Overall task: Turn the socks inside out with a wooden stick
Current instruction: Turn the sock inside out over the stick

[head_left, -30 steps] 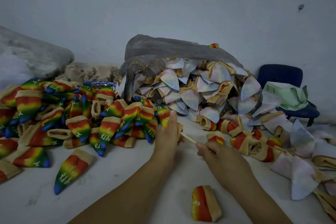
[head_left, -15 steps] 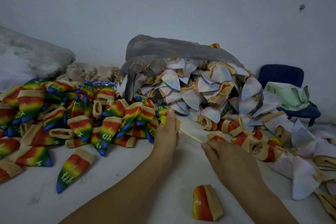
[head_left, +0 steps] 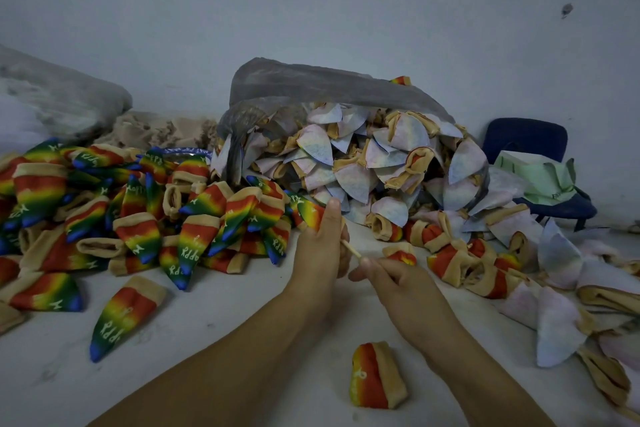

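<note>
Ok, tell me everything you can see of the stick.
The stick is thin, pale, straight and looks wooden. Only a short stretch shows, slanting between the hands above the white surface. The right hand pinches its near end; its far end vanishes behind the left hand, which holds a rainbow sock. Its full length is hidden.

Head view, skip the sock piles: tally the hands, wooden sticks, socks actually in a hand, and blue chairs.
hands: 2, left hand and right hand
wooden stick: 1
sock in a hand: 1
blue chair: 1
total: 5
</note>
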Tool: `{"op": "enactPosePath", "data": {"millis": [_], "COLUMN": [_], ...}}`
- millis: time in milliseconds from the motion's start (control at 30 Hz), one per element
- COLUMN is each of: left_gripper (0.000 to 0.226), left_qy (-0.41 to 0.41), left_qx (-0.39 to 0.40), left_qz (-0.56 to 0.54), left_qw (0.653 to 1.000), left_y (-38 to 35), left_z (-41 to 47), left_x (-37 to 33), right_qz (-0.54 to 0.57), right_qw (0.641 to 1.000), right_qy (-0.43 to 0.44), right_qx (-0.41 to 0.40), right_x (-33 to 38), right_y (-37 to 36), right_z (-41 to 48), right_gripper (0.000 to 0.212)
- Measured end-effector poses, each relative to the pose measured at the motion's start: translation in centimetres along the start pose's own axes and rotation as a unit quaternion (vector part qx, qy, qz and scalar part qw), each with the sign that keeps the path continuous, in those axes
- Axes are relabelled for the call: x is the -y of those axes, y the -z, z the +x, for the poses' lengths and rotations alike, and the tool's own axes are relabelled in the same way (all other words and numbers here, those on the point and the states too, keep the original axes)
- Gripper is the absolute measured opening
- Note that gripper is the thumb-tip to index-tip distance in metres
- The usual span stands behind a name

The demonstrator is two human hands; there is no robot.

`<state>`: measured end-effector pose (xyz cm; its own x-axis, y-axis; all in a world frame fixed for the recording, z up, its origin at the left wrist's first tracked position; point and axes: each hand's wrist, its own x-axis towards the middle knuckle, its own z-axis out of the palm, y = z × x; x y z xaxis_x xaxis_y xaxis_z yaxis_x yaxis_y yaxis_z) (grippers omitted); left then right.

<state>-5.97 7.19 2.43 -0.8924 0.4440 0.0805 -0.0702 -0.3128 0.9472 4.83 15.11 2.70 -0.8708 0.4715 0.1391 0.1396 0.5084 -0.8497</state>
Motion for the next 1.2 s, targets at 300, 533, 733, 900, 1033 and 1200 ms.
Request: {"op": "enactPosePath", "data": {"millis": [300, 533, 733, 900, 1033, 1200], "left_gripper": [0.065, 0.058, 0.068, 0.059, 0.057, 0.067], "left_qy": [0.107, 0.086, 0.081, 0.049, 0.017, 0.002], "left_qx": [-0.051, -0.054, -0.046, -0.041, -0.029, -0.033], "left_qz": [-0.018, 0.023, 0.088, 0.098, 0.122, 0.111], "left_qw": [0.993, 0.995, 0.992, 0.993, 0.992, 0.993], "left_y": [1.5, 1.3, 0.0, -0.3, -0.5, -0.5], "left_z": [0.4, 0.2, 0.3, 0.0, 0.0, -0.2], "left_x": [0.2, 0.0, 0.0, 0.8, 0.8, 0.6], "right_qz": [-0.271, -0.352, -0.288, -0.207, -0.125, -0.046], "right_qw": [0.959, 0.926, 0.954, 0.976, 0.989, 0.995], "right_qy": [0.067, 0.121, 0.061, 0.008, -0.023, -0.024], "right_qx": [-0.045, -0.063, -0.056, -0.069, -0.081, -0.087], "right_x": [-1.4, -1.5, -0.8, -0.5, -0.8, -0.8], "right_y": [2.0, 1.9, 0.1, -0.9, -1.6, -1.6], "right_z": [0.6, 0.8, 0.5, 0.2, 0.4, 0.5], "right_gripper": [0.048, 0.046, 0.045, 0.040, 0.043, 0.043]}}
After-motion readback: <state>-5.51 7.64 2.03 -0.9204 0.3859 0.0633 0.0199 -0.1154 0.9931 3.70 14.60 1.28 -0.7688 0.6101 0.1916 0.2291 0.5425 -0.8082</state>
